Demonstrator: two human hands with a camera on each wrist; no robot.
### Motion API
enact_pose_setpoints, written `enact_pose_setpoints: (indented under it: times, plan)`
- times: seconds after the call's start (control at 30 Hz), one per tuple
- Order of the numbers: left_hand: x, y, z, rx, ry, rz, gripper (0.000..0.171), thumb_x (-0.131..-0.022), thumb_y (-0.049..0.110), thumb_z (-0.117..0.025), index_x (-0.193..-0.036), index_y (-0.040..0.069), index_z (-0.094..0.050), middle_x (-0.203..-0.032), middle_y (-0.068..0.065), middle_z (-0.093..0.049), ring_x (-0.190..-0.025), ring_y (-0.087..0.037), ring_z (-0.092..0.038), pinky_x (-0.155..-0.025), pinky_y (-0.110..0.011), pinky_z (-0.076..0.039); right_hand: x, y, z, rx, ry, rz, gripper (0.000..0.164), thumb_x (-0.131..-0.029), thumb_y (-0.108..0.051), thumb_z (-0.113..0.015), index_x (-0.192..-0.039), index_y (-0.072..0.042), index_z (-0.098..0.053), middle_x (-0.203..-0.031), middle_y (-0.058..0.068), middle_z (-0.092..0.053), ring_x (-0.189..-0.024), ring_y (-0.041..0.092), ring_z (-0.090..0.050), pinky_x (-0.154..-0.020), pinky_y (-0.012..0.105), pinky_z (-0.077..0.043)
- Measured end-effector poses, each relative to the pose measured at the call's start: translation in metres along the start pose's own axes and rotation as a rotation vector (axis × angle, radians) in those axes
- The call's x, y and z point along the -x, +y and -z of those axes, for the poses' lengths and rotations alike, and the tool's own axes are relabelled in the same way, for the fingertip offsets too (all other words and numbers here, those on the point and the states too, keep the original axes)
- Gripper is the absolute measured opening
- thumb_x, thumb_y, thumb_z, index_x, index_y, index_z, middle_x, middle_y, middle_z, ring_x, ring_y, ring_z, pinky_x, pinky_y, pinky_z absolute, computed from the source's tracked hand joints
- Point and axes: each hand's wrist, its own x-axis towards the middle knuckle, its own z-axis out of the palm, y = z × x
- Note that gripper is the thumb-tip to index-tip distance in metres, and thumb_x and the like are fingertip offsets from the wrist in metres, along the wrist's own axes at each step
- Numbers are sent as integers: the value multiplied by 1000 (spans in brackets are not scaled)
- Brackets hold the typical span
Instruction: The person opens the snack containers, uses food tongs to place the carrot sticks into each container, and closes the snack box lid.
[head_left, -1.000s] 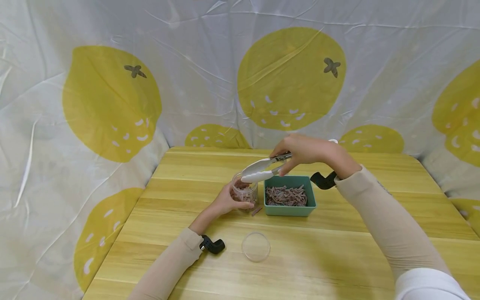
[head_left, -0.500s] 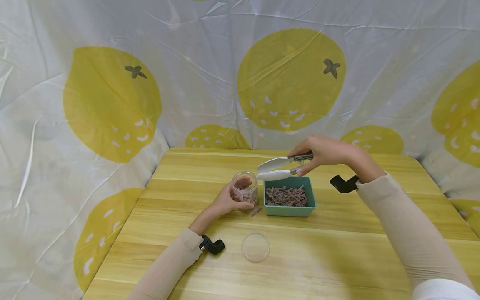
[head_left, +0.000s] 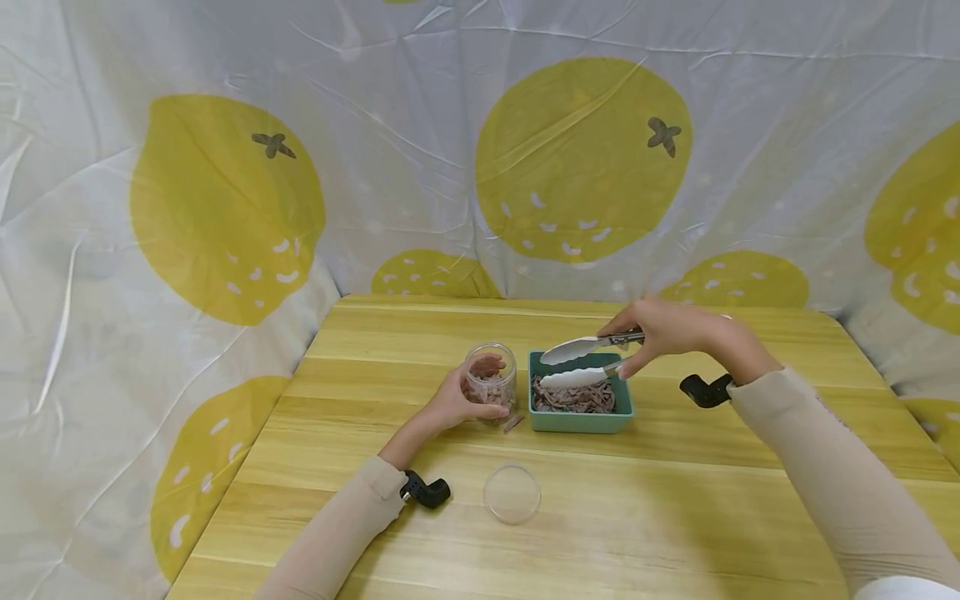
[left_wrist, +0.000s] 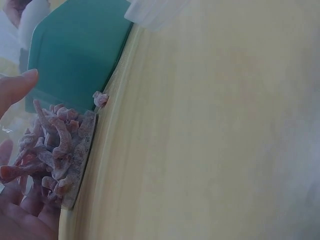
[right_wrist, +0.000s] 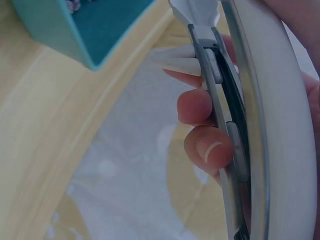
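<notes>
My left hand (head_left: 457,402) grips a clear jar (head_left: 504,367) from its left side, thumb across the front. Pinkish-brown strips, perhaps dried meat, fill its lower part; the left wrist view shows the strips (left_wrist: 55,145) close up through the wall. My right hand (head_left: 667,327) holds a pair of tongs (head_left: 576,377) with white tips from above. In the right wrist view fingers (right_wrist: 205,145) curl round the tongs' metal arm. The parted tips hang over a green box (head_left: 581,423), which holds many more strips (head_left: 573,398). Nothing shows between the tips.
A stray strip (head_left: 513,422) lies on the wooden table (head_left: 637,517) between jar and box. Nearer the person lies a clear round lid (head_left: 512,495). A lemon-print curtain (head_left: 420,150) stands behind the table and at both sides.
My right hand has carried the tongs rightward and down, from above the jar to above the green box. My left hand and the jar have stayed in place.
</notes>
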Motion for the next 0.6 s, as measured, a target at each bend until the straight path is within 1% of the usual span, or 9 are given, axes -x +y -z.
enact_pose_setpoints:
  times: [0.07,0.13,0.23,0.33,0.43,0.47,0.53,0.57,0.6]
  plan:
    - [0,0,0,-1,1,3,78,-75,-6,-84,-143,8,-48,-139,-15,-54,-128,-32,-50,-96,-25,-46,-1,3,-6,12,0,0,70,-76,-39,-87,-130,1,-65,-127,16,-65,-113,31,-64,-88,45,-53]
    - [0,-1,0,-1,2,1,78,-75,-5,-84,-143,8,-48,-139,-15,-54,-128,-32,-50,-95,-25,-46,-3,5,-11,28,-4,-3,72,-74,-38,-88,-129,2,-64,-127,17,-66,-109,29,-65,-85,44,-53]
    - [0,-1,1,-3,1,-4,78,-75,-4,-85,-143,10,-48,-139,-14,-55,-128,-31,-50,-95,-27,-46,-5,8,-18,50,-17,-11,74,-72,-35,-90,-130,3,-64,-126,18,-65,-107,29,-66,-84,44,-53]
    - [0,-2,1,-6,-1,-8,78,-75,-3,-85,-142,12,-48,-138,-12,-55,-127,-29,-51,-96,-28,-46,-8,9,-25,59,-26,-16,74,-71,-31,-92,-130,4,-63,-126,18,-65,-111,32,-64,-87,46,-54]
    - [0,-2,1,-11,-4,-13,78,-75,-2,-86,-143,12,-49,-138,-11,-55,-127,-28,-51,-96,-29,-47,-11,9,-31,62,-27,-23,75,-69,-31,-93,-130,3,-63,-126,18,-66,-110,31,-65,-86,45,-54]
    - [1,-2,1,-10,-4,-12,79,-75,-1,-86,-143,12,-48,-138,-11,-55,-127,-28,-51,-96,-29,-47,-12,8,-32,64,-28,-26,76,-69,-32,-93,-130,3,-63,-125,18,-66,-107,30,-66,-84,43,-55]
    - [1,-3,1,-9,-5,-13,79,-75,-1,-86,-143,11,-48,-138,-11,-55,-127,-29,-51,-97,-29,-46,-14,7,-35,70,-29,-39,77,-69,-33,-93,-130,2,-64,-124,17,-67,-93,22,-67,-77,38,-54]
    - [1,-3,1,-7,-5,-11,79,-75,-2,-86,-143,10,-48,-138,-10,-55,-127,-28,-51,-97,-29,-46,-15,6,-37,69,-36,-46,77,-69,-33,-93,-131,2,-63,-120,17,-68,-82,18,-64,-72,35,-51]
    - [1,-3,1,-6,-5,-9,79,-75,-2,-86,-143,10,-48,-138,-10,-55,-127,-28,-51,-97,-29,-46,-15,6,-38,74,-37,-44,77,-69,-34,-93,-131,3,-63,-119,16,-69,-75,13,-59,-68,33,-48]
